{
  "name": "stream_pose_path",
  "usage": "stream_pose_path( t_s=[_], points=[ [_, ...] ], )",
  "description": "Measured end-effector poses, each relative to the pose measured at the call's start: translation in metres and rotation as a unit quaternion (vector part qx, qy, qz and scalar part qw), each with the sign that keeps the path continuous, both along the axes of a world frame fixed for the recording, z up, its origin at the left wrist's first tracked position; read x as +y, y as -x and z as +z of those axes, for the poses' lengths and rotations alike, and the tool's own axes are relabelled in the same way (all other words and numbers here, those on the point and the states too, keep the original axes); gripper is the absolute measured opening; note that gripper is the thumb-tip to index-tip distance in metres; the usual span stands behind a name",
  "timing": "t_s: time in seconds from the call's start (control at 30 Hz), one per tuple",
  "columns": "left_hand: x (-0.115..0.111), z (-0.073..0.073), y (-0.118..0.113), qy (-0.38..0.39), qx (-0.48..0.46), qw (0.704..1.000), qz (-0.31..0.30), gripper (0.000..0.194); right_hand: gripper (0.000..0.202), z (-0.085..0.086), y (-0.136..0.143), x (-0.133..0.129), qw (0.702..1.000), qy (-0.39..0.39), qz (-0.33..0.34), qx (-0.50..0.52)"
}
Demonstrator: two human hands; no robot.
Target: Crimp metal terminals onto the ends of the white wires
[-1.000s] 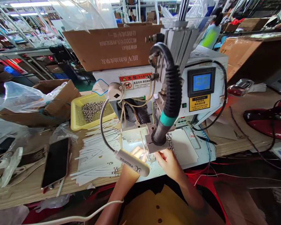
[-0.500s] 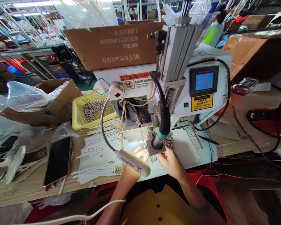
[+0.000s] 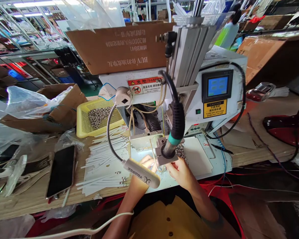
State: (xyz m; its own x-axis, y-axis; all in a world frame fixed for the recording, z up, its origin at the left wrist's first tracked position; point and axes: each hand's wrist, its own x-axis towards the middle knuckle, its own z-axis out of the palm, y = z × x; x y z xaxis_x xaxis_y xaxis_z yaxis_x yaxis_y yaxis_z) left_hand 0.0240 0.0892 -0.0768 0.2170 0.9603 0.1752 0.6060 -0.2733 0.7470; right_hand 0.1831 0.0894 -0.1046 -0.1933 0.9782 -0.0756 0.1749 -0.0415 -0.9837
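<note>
My left hand [image 3: 147, 162] is under the soldering machine's head, its fingers bent toward the work spot and partly covered by the lamp [image 3: 142, 173]. Opposite it, my right hand [image 3: 181, 172] has its thumb and fingers pinched together just below the metal block [image 3: 161, 158]. Whatever the fingertips grip is hidden by this block and too small to name. A soldering iron [image 3: 176, 124] with a black grip and teal ring points down through the block, between both hands. Small metal parts [image 3: 180, 151] lie heaped behind my right hand on the white machine base [image 3: 220, 161].
Left of the machine [image 3: 189, 116] are white strips [image 3: 107, 156], a yellow basket [image 3: 81, 126] of small metal parts, a phone [image 3: 61, 171] and an open carton [image 3: 64, 99]. A black cable [image 3: 243, 99] loops on the right. A co-worker [image 3: 228, 33] sits far back.
The soldering iron's grip and cable have shifted slightly upward, showing more of the teal ring above the block. Both my hands stay in nearly the same place.
</note>
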Motion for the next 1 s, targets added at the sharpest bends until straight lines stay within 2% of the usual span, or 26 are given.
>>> stream_pose_path(
  t_s=[0.13,0.23,0.3,0.37,0.4,0.47,0.53,0.67,0.8,0.9,1.0],
  points=[
    [-0.001,0.001,0.003,-0.045,0.045,0.997,-0.041,0.034,0.024,0.009,0.005,-0.011,0.994,-0.074,-0.025,-0.076],
    [-0.012,0.003,0.032,-0.137,0.115,0.982,-0.059,0.034,0.019,0.018,0.002,-0.035,0.957,-0.175,-0.038,-0.230],
    [-0.022,0.001,0.064,-0.204,0.154,0.966,0.033,0.030,0.020,0.020,-0.010,-0.049,0.921,-0.220,-0.002,-0.321],
    [-0.029,-0.003,0.100,-0.212,0.203,0.947,0.131,0.022,0.027,0.017,-0.028,-0.054,0.900,-0.240,0.002,-0.364],
    [-0.032,-0.007,0.116,-0.201,0.219,0.942,0.153,0.023,0.028,0.013,-0.039,-0.053,0.894,-0.245,-0.039,-0.373],
    [-0.036,-0.016,0.139,-0.175,0.237,0.942,0.161,0.025,0.023,0.003,-0.058,-0.046,0.877,-0.256,-0.131,-0.385],
    [-0.040,-0.025,0.150,-0.165,0.242,0.944,0.153,0.026,0.019,-0.008,-0.069,-0.037,0.881,-0.273,-0.133,-0.364],
    [-0.044,-0.036,0.149,-0.129,0.212,0.956,0.156,0.025,0.020,-0.026,-0.068,-0.027,0.884,-0.288,-0.121,-0.348],
    [-0.036,-0.032,0.138,-0.129,0.198,0.954,0.182,0.023,0.027,-0.027,-0.067,-0.027,0.890,-0.284,-0.119,-0.337],
    [-0.021,-0.024,0.128,-0.117,0.264,0.938,0.193,0.021,0.023,-0.020,-0.072,-0.031,0.913,-0.227,-0.143,-0.308],
    [-0.008,-0.019,0.121,-0.100,0.314,0.924,0.192,0.019,0.017,-0.013,-0.071,-0.037,0.961,-0.117,-0.099,-0.228]
  ],
)
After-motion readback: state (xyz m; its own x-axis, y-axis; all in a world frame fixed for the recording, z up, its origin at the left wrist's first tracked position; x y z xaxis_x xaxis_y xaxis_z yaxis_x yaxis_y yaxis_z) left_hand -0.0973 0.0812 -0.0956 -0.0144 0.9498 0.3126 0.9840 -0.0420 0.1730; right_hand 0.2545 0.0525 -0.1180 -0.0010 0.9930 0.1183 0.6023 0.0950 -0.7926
